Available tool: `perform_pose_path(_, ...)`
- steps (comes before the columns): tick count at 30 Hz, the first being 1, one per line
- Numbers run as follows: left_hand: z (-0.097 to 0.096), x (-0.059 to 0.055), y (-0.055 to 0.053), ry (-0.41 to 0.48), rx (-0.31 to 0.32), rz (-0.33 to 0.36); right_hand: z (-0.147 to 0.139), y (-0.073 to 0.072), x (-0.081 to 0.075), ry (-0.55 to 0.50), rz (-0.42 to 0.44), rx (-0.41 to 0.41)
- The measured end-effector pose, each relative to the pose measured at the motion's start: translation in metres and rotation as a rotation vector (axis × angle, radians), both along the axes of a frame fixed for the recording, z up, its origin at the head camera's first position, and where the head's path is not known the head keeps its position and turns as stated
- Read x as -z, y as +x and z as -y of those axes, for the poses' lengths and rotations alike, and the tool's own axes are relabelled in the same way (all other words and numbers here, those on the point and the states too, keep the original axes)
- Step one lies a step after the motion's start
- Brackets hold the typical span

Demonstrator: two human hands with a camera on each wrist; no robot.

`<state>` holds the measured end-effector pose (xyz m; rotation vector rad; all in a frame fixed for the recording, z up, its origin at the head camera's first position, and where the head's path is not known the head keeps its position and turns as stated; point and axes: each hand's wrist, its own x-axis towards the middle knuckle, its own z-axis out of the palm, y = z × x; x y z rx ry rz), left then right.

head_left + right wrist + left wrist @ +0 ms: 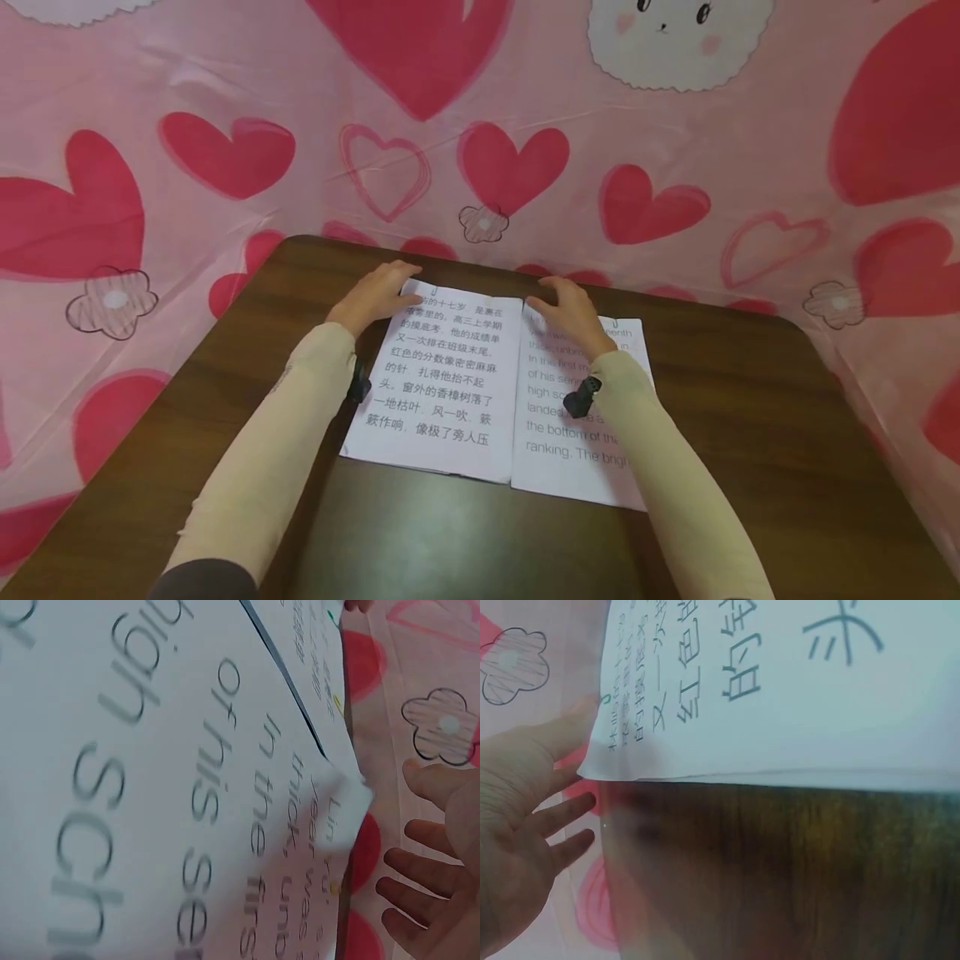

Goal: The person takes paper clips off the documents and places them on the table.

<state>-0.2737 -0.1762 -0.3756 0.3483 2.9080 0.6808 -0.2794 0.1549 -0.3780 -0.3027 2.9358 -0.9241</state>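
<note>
From my end I see two sets of paper side by side on the bench (750,400): the Chinese pages (442,375) on the left and the English pages (555,383) on the right, long axes running away from the wearer toward the heart-patterned cloth (315,75). The left hand (375,296) is at the far-left corner of the Chinese pages, fingers spread, the thumb side at the top edge near a small clip (433,291); whether it presses on the paper I cannot tell. The right hand (572,315) is at the far end of the English pages, close to the seam, fingers parted, loosely bent and gripping nothing. The relation I'd work from is there: the upturned corner (349,799) of that set, beside the seam, lies just on the wearer's side of the right thumb, apart from it, and the right hand is the nearer one.
</note>
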Motion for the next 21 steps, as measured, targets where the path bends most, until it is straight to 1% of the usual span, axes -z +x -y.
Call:
perform_pose_path(6, -0.003, 0.004, -0.005, -0.032, 0.037, -0.014, 0.026, -0.006, 0.006, -0.014, 0.008, -0.041)
perform_pose_path(9, -0.007, 0.005, -0.005, -0.046, 0.056, -0.018, 0.033, -0.005, 0.008, -0.009, 0.015, -0.072)
perform_pose_path(13, -0.010, 0.005, -0.005, -0.056, 0.066, -0.035, 0.040, -0.005, 0.011, -0.004, 0.016, -0.104)
perform_pose_path(21, -0.010, 0.004, 0.001, -0.063, 0.043, -0.026, 0.050, -0.008, 0.019, 0.060, -0.020, -0.116)
